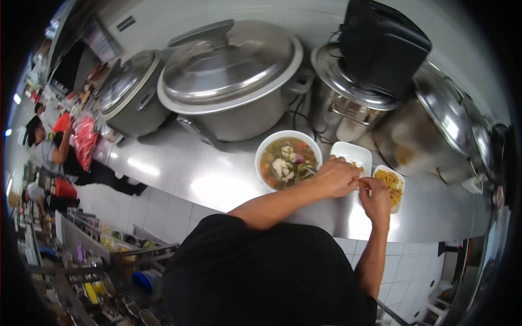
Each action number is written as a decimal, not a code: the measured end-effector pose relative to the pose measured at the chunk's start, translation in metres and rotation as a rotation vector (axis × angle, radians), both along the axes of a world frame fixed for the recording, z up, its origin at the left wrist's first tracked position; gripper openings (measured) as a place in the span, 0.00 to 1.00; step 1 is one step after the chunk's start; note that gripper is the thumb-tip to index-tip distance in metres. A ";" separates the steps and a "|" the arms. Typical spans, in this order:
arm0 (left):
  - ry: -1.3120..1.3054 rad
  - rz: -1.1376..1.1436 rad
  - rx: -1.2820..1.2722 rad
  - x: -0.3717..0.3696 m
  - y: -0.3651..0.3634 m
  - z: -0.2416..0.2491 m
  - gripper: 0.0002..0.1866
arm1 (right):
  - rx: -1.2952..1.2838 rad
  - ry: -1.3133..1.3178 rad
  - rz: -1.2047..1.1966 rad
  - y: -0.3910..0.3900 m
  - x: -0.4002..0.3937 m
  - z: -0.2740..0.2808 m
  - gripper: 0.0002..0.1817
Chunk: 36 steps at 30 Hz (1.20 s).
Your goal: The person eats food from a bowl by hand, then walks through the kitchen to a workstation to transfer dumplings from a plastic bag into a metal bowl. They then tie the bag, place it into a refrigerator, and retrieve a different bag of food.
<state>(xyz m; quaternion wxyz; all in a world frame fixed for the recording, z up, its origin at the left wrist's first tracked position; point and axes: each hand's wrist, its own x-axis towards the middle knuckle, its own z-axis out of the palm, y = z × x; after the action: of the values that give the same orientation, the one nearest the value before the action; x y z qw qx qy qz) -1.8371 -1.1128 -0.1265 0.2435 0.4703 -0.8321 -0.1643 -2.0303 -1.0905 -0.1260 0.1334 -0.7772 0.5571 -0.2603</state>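
Note:
My left hand (338, 178) reaches over the front of a square white dish (352, 151), which has some yellow-brown food bits in it. Its fingers are bent and closed, with their tips meeting those of my right hand (375, 198). Thumb and finger of my right hand are pinched together; whatever small piece lies between the two hands is mostly hidden. Just right is a second white dish (401, 204) heaped with yellow, fried-looking strips (389, 182). Left of my left hand stands a white bowl (262, 149) of soup with pale chunks and greens, a spoon (311, 170) resting in it.
Along the wall behind the steel counter (212, 176) stand a large lidded cooker (234, 103), a smaller one (133, 100) and several steel pots (416, 125). A black appliance (383, 49) sits on one pot lid. Other people (51, 149) work at far left.

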 end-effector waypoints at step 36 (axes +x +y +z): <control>0.000 -1.028 0.340 -0.059 0.103 0.039 0.21 | -0.934 -0.311 -0.342 0.278 -0.040 0.168 0.09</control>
<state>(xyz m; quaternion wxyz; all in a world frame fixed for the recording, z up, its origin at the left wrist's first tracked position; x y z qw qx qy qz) -1.8960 -1.0101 -0.0872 0.0523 0.0355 -0.9166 -0.3947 -2.0703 -0.8129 0.0425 -0.1911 -0.6040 0.4741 -0.6115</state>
